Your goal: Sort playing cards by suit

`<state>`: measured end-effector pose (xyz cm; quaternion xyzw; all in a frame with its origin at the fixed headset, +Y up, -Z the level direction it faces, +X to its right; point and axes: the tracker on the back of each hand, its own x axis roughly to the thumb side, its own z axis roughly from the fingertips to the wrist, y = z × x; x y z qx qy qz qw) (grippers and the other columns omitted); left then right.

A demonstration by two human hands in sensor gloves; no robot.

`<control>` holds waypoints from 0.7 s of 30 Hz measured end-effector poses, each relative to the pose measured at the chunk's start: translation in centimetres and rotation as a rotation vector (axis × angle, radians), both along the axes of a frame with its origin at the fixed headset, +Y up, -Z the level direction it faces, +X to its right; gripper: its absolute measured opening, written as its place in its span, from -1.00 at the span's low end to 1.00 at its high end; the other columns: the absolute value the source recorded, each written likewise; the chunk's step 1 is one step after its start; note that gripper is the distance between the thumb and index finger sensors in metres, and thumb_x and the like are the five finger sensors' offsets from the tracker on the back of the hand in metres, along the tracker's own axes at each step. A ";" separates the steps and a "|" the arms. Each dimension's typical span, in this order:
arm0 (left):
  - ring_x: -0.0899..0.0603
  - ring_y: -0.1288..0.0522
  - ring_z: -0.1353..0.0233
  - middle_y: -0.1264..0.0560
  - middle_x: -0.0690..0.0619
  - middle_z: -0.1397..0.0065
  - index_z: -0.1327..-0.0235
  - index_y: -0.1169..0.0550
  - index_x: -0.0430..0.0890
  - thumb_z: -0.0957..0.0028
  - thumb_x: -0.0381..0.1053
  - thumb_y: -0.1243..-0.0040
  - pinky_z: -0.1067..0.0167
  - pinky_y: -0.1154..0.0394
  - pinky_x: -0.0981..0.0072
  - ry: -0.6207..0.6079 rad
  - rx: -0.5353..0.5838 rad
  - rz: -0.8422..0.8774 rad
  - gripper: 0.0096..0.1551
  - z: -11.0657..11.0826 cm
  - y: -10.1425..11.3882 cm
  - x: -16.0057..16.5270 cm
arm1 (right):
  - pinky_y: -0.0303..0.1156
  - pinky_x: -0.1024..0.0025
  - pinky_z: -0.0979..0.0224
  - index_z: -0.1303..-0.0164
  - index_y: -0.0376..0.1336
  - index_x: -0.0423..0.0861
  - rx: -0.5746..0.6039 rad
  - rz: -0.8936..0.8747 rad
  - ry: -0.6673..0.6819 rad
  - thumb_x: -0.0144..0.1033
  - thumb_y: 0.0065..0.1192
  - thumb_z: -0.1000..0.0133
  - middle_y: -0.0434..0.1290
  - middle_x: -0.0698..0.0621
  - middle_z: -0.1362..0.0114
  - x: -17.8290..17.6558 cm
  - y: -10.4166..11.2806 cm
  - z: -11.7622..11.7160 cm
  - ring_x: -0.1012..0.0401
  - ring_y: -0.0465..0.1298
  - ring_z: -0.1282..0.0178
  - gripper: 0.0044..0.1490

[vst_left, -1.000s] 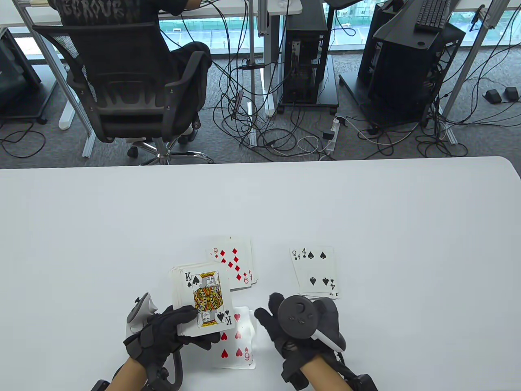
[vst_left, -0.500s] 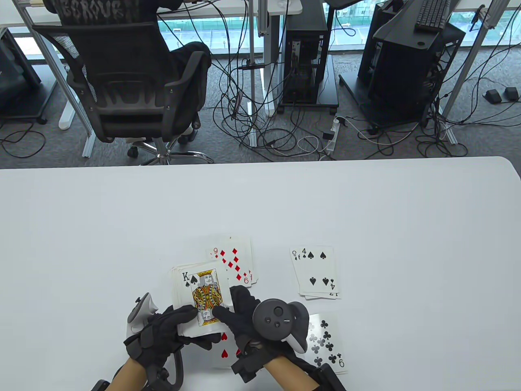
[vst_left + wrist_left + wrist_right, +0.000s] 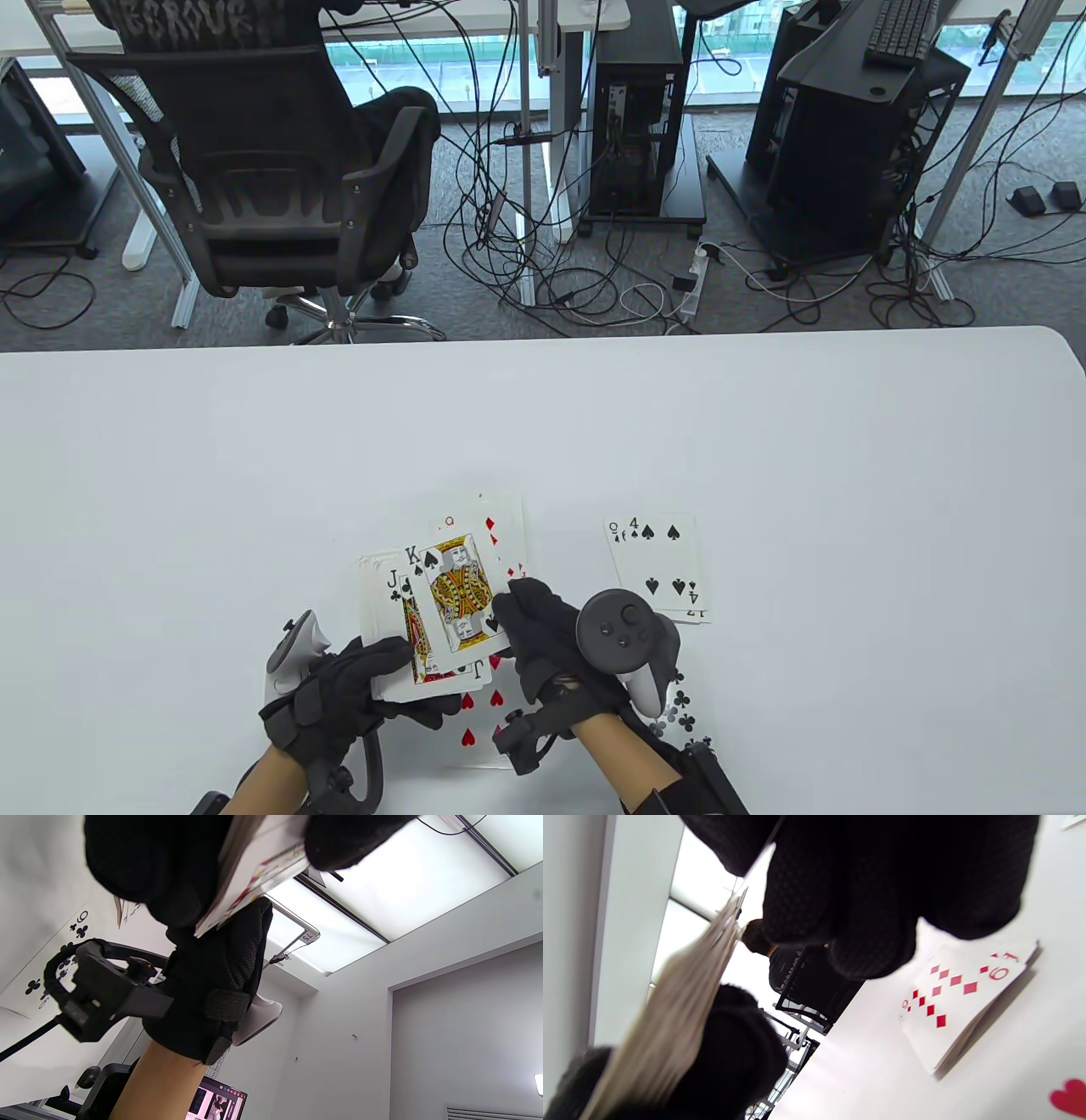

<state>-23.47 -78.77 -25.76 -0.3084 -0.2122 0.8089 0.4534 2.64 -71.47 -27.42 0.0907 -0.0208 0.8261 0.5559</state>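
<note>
Four suit piles already lie started, yet the left hand [image 3: 339,692] grips a thick deck [image 3: 390,624] while the right hand [image 3: 551,645] pinches the king of spades [image 3: 458,590], destined for the spade pile [image 3: 666,569] at three o'clock.

White table [image 3: 764,424], black office chair [image 3: 280,187], tangled floor cables [image 3: 560,272], computer towers [image 3: 632,127], keyboard [image 3: 904,30]

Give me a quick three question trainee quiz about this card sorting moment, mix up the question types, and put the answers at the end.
1. True or false: the right hand grips the king of spades.
2. Which card shows on top of the deck in the left hand? A) jack of clubs B) nine of diamonds C) four of spades
3. Fill in: the pile at the right of the table is topped by the four of ____.

Key: 1 true; 2 A; 3 spades.
</note>
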 end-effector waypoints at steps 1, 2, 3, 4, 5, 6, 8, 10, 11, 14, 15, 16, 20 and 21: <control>-0.32 -0.59 -0.24 -0.30 -0.26 -0.48 -0.58 -0.11 -0.12 -0.45 -0.10 -0.14 -0.12 -0.57 0.00 0.000 0.000 0.002 -0.40 0.0 0.0 0.0 | 0.60 0.07 0.10 -0.10 0.26 -0.51 -0.038 -0.041 -0.016 -0.37 0.03 -0.21 0.58 -0.06 0.21 0.6 0.0 -0.4 0.00 0.64 0.18 -0.49; -0.32 -0.59 -0.24 -0.30 -0.26 -0.48 -0.57 -0.11 -0.12 -0.45 -0.09 -0.14 -0.12 -0.57 0.00 0.000 0.000 0.003 -0.40 0.0 0.0 0.0 | 0.60 0.08 0.11 -0.10 0.26 -0.51 -0.076 -0.085 -0.028 -0.37 0.03 -0.22 0.58 -0.05 0.22 1.3 0.0 -0.9 0.01 0.64 0.19 -0.49; -0.32 -0.59 -0.24 -0.30 -0.26 -0.48 -0.57 -0.11 -0.12 -0.45 -0.09 -0.14 -0.12 -0.57 0.00 0.001 -0.002 0.002 -0.40 0.0 0.0 0.0 | 0.61 0.10 0.12 -0.10 0.27 -0.52 -0.122 -0.140 -0.045 -0.37 0.04 -0.22 0.58 -0.05 0.23 2.1 -0.1 -1.5 0.03 0.64 0.21 -0.49; -0.32 -0.59 -0.24 -0.30 -0.26 -0.48 -0.58 -0.11 -0.12 -0.45 -0.09 -0.13 -0.12 -0.57 0.00 0.001 -0.004 0.001 -0.40 0.0 0.0 0.0 | 0.61 0.11 0.14 -0.10 0.27 -0.52 -0.152 -0.175 -0.058 -0.37 0.04 -0.22 0.58 -0.04 0.24 2.7 -0.1 -1.9 0.04 0.64 0.23 -0.48; -0.32 -0.59 -0.24 -0.30 -0.26 -0.48 -0.58 -0.11 -0.12 -0.45 -0.08 -0.13 -0.12 -0.57 0.00 0.002 -0.007 -0.001 -0.40 0.0 0.0 0.0 | 0.61 0.14 0.17 -0.09 0.27 -0.53 -0.175 -0.198 -0.079 -0.37 0.05 -0.22 0.58 -0.03 0.26 3.5 -0.1 -2.5 0.06 0.65 0.27 -0.48; -0.32 -0.59 -0.24 -0.30 -0.26 -0.48 -0.58 -0.11 -0.12 -0.45 -0.08 -0.13 -0.12 -0.57 0.00 0.002 -0.009 0.000 -0.40 0.1 0.0 0.0 | 0.61 0.15 0.19 -0.09 0.27 -0.53 -0.173 -0.191 -0.110 -0.38 0.06 -0.23 0.58 -0.02 0.27 4.5 0.0 -3.2 0.07 0.65 0.29 -0.49; -0.32 -0.59 -0.24 -0.30 -0.26 -0.48 -0.58 -0.11 -0.12 -0.45 -0.08 -0.13 -0.12 -0.57 0.00 0.001 -0.010 0.002 -0.40 0.1 0.0 0.1 | 0.62 0.16 0.22 -0.08 0.28 -0.54 -0.158 -0.112 -0.181 -0.38 0.07 -0.21 0.59 -0.02 0.30 5.9 0.2 -4.3 0.08 0.65 0.32 -0.48; -0.32 -0.59 -0.24 -0.30 -0.26 -0.48 -0.58 -0.11 -0.12 -0.45 -0.08 -0.13 -0.12 -0.57 0.00 0.002 -0.007 -0.001 -0.40 0.0 0.0 0.0 | 0.61 0.15 0.23 -0.07 0.29 -0.54 -0.151 0.057 -0.254 -0.38 0.09 -0.20 0.59 -0.03 0.31 7.6 0.3 -5.6 0.07 0.65 0.33 -0.48; -0.32 -0.59 -0.24 -0.30 -0.26 -0.48 -0.58 -0.11 -0.12 -0.45 -0.08 -0.13 -0.12 -0.57 0.00 0.004 -0.006 -0.003 -0.40 0.0 0.0 0.0 | 0.61 0.14 0.23 -0.07 0.29 -0.55 -0.146 0.133 -0.284 -0.39 0.10 -0.20 0.59 -0.04 0.32 8.2 0.3 -6.0 0.06 0.65 0.34 -0.48; -0.32 -0.59 -0.24 -0.30 -0.26 -0.48 -0.58 -0.11 -0.12 -0.45 -0.08 -0.13 -0.12 -0.57 0.00 0.010 -0.005 -0.004 -0.40 0.0 0.1 0.0 | 0.60 0.13 0.25 -0.06 0.30 -0.56 -0.154 0.408 -0.330 -0.40 0.11 -0.18 0.59 -0.05 0.33 10.1 0.3 -7.7 0.05 0.65 0.36 -0.48; -0.32 -0.59 -0.24 -0.30 -0.26 -0.48 -0.58 -0.11 -0.12 -0.45 -0.08 -0.13 -0.12 -0.57 0.00 0.012 -0.005 -0.005 -0.40 0.0 0.1 -0.1 | 0.60 0.12 0.25 -0.06 0.30 -0.56 -0.163 0.459 -0.339 -0.40 0.12 -0.18 0.59 -0.05 0.33 10.5 0.3 -8.0 0.04 0.65 0.36 -0.48; -0.32 -0.59 -0.24 -0.30 -0.26 -0.48 -0.58 -0.11 -0.12 -0.45 -0.08 -0.13 -0.12 -0.57 0.00 0.014 -0.006 -0.006 -0.40 -0.1 0.1 -0.1 | 0.60 0.11 0.24 -0.06 0.30 -0.56 -0.177 0.529 -0.355 -0.40 0.12 -0.18 0.59 -0.06 0.33 10.9 0.2 -8.4 0.04 0.65 0.35 -0.48; -0.32 -0.59 -0.24 -0.30 -0.27 -0.48 -0.58 -0.11 -0.13 -0.46 -0.08 -0.13 -0.12 -0.57 0.00 0.025 -0.006 -0.007 -0.40 -0.1 0.1 -0.1 | 0.59 0.08 0.23 -0.07 0.30 -0.56 -0.246 0.680 -0.380 -0.40 0.13 -0.17 0.60 -0.08 0.33 11.6 -1.0 -9.1 0.02 0.64 0.34 -0.47; -0.32 -0.59 -0.24 -0.30 -0.27 -0.48 -0.58 -0.11 -0.13 -0.46 -0.08 -0.12 -0.12 -0.57 0.00 0.027 -0.005 -0.008 -0.40 -0.1 0.1 -0.1 | 0.59 0.08 0.23 -0.08 0.30 -0.57 -0.261 0.711 -0.386 -0.40 0.13 -0.17 0.60 -0.08 0.32 11.6 -1.3 -9.1 0.01 0.64 0.34 -0.46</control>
